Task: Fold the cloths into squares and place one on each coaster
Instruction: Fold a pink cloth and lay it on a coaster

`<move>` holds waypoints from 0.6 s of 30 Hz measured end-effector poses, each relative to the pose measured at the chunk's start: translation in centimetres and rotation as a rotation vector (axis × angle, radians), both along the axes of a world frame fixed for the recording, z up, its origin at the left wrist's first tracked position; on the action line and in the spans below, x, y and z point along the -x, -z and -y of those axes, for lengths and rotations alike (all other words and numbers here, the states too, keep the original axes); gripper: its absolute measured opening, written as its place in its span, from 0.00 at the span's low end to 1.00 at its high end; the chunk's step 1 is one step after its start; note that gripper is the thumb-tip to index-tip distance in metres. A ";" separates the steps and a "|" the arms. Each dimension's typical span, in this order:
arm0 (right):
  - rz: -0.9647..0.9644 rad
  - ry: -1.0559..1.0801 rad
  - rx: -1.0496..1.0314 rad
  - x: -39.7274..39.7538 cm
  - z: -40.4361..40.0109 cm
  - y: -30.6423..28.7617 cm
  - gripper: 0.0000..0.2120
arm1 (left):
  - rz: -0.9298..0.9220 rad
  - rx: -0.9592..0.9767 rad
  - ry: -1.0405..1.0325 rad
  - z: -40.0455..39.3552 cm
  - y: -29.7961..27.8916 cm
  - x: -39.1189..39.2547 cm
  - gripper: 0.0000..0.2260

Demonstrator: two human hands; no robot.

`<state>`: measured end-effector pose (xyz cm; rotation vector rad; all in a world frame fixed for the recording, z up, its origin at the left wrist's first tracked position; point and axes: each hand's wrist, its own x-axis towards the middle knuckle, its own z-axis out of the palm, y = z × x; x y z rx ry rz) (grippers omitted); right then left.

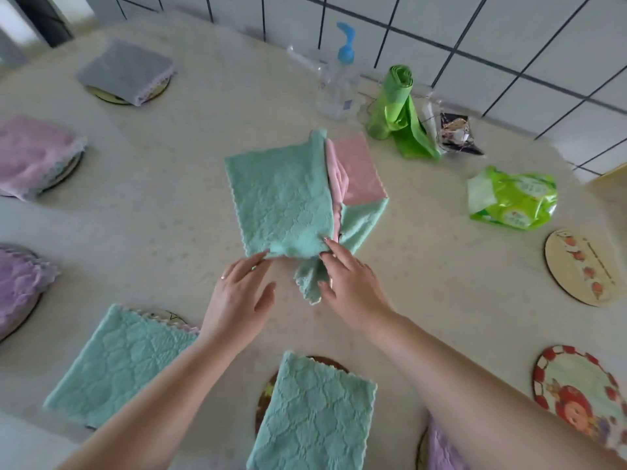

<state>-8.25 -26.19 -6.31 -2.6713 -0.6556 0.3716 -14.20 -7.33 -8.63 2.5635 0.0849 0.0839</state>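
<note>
Cream speckled desk, tiled wall upper frame. Fluffy quilted mint-pink cloth frame centre; left hand grip spread, right hand pinching cloth.

We seem to be in a home, likely a kitchen or dining corner. We see a table under a pale speckled cover, pushed against a wall of white tiles with dark grout. Household things stand at the wall side: a clear pump bottle with a blue head, a roll of green bags, and a green pack of wipes. Around the edge we see round picture coasters, some covered by folded plush cloths in green, pink, purple and grey, the sort used for dishes.
</note>
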 end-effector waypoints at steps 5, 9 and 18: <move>-0.001 0.249 -0.438 -1.1 -0.4 -3.1 0.15 | 0.265 0.276 -0.124 0.6 -5.1 -2.1 0.13; 0.097 0.329 -0.581 -2.1 -0.3 -6.6 0.12 | 0.472 0.343 -0.096 0.7 -8.6 -4.1 0.11; 0.243 0.499 -0.776 -2.3 1.4 -14.9 0.09 | 0.607 0.390 -0.008 3.5 -17.9 -5.3 0.11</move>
